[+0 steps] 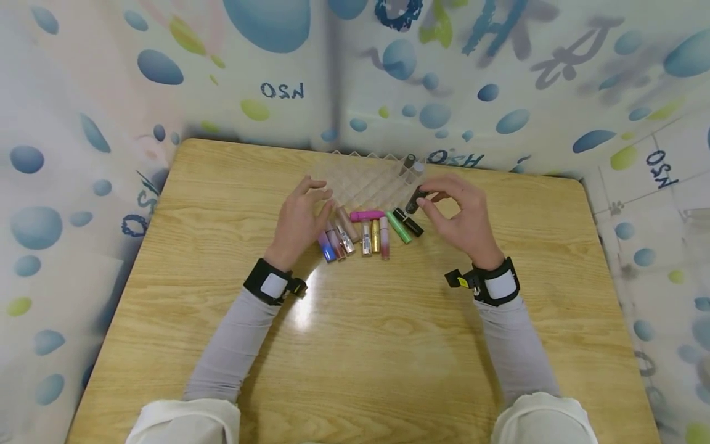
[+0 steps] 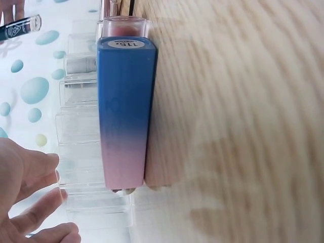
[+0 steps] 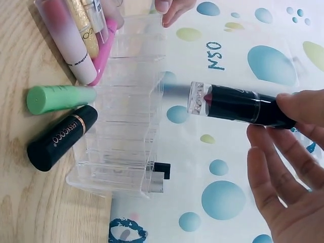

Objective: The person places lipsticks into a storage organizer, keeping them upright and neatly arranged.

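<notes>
Fingers (image 3: 276, 154) of the right hand (image 1: 463, 222) are closed in a pinch with the thumb on the black end of a lipstick (image 3: 235, 105), while those of the left hand (image 1: 299, 219) are loosely bent and parted, holding nothing, near the left end of a clear organizer. Beneath both is the wood-grain table (image 1: 383, 351), its surface pale yellow. Toward its far edge sits the organizer (image 3: 129, 121), transparent, divided into compartments, with a black tube (image 1: 408, 163) and a grey-topped tube (image 1: 416, 171) standing at its right end. In front of it lies a loose row of cosmetics: a square-sided tube (image 2: 126, 111) fading from blue to pink, a pink gloss tube (image 1: 384, 239), a gold tube (image 1: 376, 236), a magenta tube (image 1: 367, 215) lying crosswise, a green tube (image 1: 398, 226) and, at the right, a black lettered tube (image 1: 408, 222) with a gold-coloured ring. Held up near the organizer's right end, the pinched lipstick is a slim, glossy black cylinder, tilted, its clear end projecting out of the grip. A fine pale ring circles the black body, and a dark pinkish red shows where black meets clear. Smallest is the pale oval label (image 2: 126, 44) on the blue end of the square-sided tube.
</notes>
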`<state>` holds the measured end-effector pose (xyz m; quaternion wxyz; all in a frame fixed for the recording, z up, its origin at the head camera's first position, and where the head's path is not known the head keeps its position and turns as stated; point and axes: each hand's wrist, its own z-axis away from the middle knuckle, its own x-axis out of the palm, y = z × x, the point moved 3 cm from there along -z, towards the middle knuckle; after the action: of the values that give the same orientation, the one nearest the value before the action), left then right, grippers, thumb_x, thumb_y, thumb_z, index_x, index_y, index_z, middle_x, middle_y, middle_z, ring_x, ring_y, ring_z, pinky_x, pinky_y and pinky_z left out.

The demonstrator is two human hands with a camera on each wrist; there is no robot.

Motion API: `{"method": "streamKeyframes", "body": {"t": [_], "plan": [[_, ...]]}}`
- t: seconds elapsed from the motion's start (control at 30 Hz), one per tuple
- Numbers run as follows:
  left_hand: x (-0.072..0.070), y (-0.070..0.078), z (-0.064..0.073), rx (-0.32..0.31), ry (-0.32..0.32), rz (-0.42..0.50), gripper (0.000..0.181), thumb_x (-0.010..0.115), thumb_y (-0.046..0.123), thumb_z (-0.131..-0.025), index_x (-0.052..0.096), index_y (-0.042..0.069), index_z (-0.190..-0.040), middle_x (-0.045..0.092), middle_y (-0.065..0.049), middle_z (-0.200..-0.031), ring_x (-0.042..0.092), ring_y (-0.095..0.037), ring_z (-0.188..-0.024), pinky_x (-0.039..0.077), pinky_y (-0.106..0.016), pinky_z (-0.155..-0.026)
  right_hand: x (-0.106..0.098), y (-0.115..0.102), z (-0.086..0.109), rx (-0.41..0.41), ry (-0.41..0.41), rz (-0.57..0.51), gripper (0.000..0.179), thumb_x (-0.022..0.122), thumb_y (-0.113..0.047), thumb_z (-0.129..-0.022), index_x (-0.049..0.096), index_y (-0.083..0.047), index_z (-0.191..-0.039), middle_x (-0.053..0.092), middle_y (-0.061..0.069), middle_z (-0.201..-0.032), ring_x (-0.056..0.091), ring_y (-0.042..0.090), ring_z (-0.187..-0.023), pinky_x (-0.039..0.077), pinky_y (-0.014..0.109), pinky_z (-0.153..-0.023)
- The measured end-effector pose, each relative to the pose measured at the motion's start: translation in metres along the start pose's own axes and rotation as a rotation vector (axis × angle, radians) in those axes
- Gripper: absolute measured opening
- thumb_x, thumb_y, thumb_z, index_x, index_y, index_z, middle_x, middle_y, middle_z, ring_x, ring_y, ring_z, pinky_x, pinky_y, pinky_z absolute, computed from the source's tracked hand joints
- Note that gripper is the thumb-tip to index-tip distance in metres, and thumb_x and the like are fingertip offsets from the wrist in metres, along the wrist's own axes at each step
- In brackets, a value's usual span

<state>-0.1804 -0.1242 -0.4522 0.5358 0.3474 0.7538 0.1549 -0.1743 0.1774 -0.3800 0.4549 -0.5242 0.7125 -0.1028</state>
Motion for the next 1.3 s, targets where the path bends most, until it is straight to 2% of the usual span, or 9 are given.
{"method": "streamKeyframes", "body": {"t": [0.17, 0.33, 0.53, 0.7, 0.93, 1.17, 1.3], "plan": [[0.001, 0.0, 0.0, 0.0, -0.004, -0.011, 0.024, 0.072, 0.01, -0.093, 0.076, -0.005, -0.112, 0.067, -0.021, -0.129, 0.051, -0.048, -0.138, 0.051, -0.05, -0.107, -0.002, 0.006, -0.007, -0.009, 0.025, 0.019, 0.021, 0.076, -0.008, -0.09, 0.077, 0.001, -0.109, 0.076, 0.013, -0.108, 0.07, 0.026, -0.094, 0.055, 0.031, -0.075], [0.003, -0.001, 0.002, -0.016, -0.004, -0.009, 0.027, 0.075, 0.012, -0.092, 0.076, -0.004, -0.113, 0.066, -0.021, -0.131, 0.048, -0.047, -0.14, 0.053, -0.049, -0.105, -0.002, 0.012, -0.012, -0.005, 0.064, -0.003, 0.02, 0.077, 0.001, -0.087, 0.077, 0.004, -0.107, 0.075, 0.018, -0.105, 0.07, 0.028, -0.092, 0.054, 0.035, -0.07], [0.004, 0.0, 0.001, -0.002, 0.012, -0.031, 0.024, 0.069, 0.014, -0.097, 0.077, -0.004, -0.111, 0.068, -0.021, -0.127, 0.051, -0.047, -0.138, 0.052, -0.048, -0.106, -0.003, -0.005, -0.019, 0.005, 0.093, 0.032, 0.018, 0.074, 0.011, -0.085, 0.074, 0.012, -0.103, 0.072, 0.027, -0.101, 0.068, 0.037, -0.09, 0.056, 0.047, -0.069], [0.005, 0.0, -0.001, 0.01, 0.032, -0.036, 0.023, 0.069, 0.014, -0.097, 0.077, -0.005, -0.108, 0.068, -0.022, -0.124, 0.055, -0.047, -0.133, 0.052, -0.047, -0.106, -0.006, -0.013, -0.022, 0.034, 0.109, 0.06, 0.018, 0.075, 0.011, -0.084, 0.074, 0.013, -0.103, 0.072, 0.028, -0.101, 0.069, 0.039, -0.089, 0.057, 0.046, -0.069], [0.003, 0.002, -0.002, 0.002, 0.045, -0.041, 0.021, 0.07, 0.012, -0.096, 0.078, -0.005, -0.107, 0.069, -0.021, -0.122, 0.062, -0.042, -0.126, 0.049, -0.046, -0.11, -0.005, -0.006, -0.025, 0.042, 0.133, 0.059, 0.018, 0.075, 0.008, -0.086, 0.075, 0.012, -0.103, 0.071, 0.028, -0.102, 0.069, 0.039, -0.088, 0.058, 0.046, -0.069], [0.003, 0.002, -0.002, -0.003, 0.035, -0.034, 0.022, 0.07, 0.014, -0.097, 0.078, -0.004, -0.108, 0.068, -0.021, -0.124, 0.061, -0.044, -0.127, 0.05, -0.046, -0.108, -0.002, 0.003, -0.026, 0.038, 0.145, 0.037, 0.018, 0.075, 0.009, -0.085, 0.075, 0.012, -0.102, 0.07, 0.028, -0.1, 0.07, 0.039, -0.086, 0.058, 0.051, -0.067], [0.005, 0.002, -0.002, -0.004, 0.03, -0.036, 0.022, 0.07, 0.013, -0.097, 0.078, -0.004, -0.108, 0.069, -0.021, -0.124, 0.063, -0.041, -0.124, 0.051, -0.046, -0.108, -0.001, 0.011, -0.025, 0.067, 0.14, 0.009, 0.018, 0.075, 0.009, -0.085, 0.074, 0.013, -0.103, 0.07, 0.029, -0.101, 0.069, 0.04, -0.088, 0.056, 0.057, -0.071]]}}
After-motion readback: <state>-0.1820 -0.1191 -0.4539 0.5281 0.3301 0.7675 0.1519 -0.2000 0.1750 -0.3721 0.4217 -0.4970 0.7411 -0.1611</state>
